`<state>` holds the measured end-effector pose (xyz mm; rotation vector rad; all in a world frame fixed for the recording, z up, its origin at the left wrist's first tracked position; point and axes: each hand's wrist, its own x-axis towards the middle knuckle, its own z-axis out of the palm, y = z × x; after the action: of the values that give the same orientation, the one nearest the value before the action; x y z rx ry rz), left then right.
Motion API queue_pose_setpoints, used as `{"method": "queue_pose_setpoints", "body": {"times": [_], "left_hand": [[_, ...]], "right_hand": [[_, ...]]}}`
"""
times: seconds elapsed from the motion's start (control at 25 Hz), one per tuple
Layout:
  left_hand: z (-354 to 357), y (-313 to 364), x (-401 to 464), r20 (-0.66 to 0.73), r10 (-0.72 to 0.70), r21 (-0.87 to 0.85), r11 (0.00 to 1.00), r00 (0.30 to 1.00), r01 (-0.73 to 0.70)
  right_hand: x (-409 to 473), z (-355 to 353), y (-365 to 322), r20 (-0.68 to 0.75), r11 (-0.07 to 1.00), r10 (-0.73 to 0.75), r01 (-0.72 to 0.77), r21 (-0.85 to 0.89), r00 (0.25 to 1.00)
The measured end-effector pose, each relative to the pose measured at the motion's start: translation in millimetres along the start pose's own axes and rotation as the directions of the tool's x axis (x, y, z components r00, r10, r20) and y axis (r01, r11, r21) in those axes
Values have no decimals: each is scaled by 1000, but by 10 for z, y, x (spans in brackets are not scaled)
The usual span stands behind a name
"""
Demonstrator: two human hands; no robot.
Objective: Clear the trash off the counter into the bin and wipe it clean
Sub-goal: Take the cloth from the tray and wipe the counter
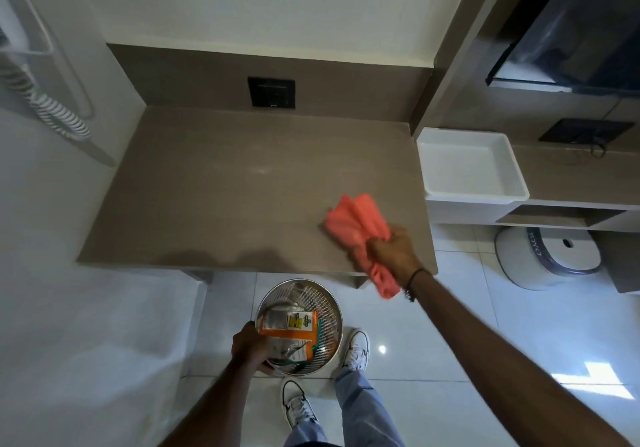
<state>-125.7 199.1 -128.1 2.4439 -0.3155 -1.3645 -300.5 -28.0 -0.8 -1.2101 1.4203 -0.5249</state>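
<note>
The cloth [356,225] is coral pink. The tabletop [214,187] is plain grey-brown. The bin [299,325] is shiny silver with a pattern of small holes, holding an orange packet [289,323]. The tray [472,166] is white, the floor [450,342] glossy white tile.

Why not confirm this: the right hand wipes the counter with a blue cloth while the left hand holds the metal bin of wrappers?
Not quite. The head view shows the cloth is coral-pink, not blue. The rest holds: right hand wipes the counter, left hand holds the metal bin of wrappers.
</note>
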Motion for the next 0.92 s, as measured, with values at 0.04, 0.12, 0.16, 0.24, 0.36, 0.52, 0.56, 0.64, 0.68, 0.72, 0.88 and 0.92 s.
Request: {"method": "queue_pose_setpoints", "body": {"times": [0.04, 0.12, 0.16, 0.24, 0.36, 0.52, 0.56, 0.64, 0.68, 0.72, 0.88, 0.92], "left_hand": [[-4, -9, -7, 0, 0, 8, 1000, 1000, 0], [-9, -22, -10, 6, -1, 29, 1000, 1000, 1], [-17, -25, -9, 9, -3, 26, 1000, 1000, 2], [-33, -22, -7, 18, -10, -4, 1000, 1000, 10], [-68, 0, 13, 37, -41, -54, 998, 998, 43], [-56, 70, 56, 14, -60, -72, 996, 998, 61], [-49, 91, 61, -7, -58, -63, 996, 998, 57], [-49, 116, 73, -28, -52, -72, 996, 998, 49], [-51, 122, 71, -26, -54, -87, 995, 998, 52], [-51, 120, 72, -23, -61, -96, 994, 998, 59], [14, 96, 101, -45, -55, -37, 998, 997, 53], [42, 102, 95, -52, -50, -13, 999, 997, 49]], "right_hand": [[88, -94, -68, -139, 998, -64, 61, -26, 988], [280, -213, -102, -282, 974, -110, 47, -221, 953], [376, -228, -77, -264, 941, -67, -27, -337, 962], [451, -117, 0, -159, 801, 14, -106, -589, 987], [320, 325, 161, 99, 577, -91, 133, -806, 991], [27, 795, 369, 459, 612, -59, 395, -685, 886], [-23, 843, 429, 510, 674, 22, 364, -643, 860], [-97, 823, 491, 551, 794, 150, 232, -562, 821], [-105, 751, 482, 527, 847, 190, 133, -514, 828], [-95, 652, 428, 481, 898, 234, 2, -440, 845], [129, 125, 61, 112, 979, 204, -205, -8, 972], [216, -7, -21, -23, 991, 131, -131, -39, 991]]}}
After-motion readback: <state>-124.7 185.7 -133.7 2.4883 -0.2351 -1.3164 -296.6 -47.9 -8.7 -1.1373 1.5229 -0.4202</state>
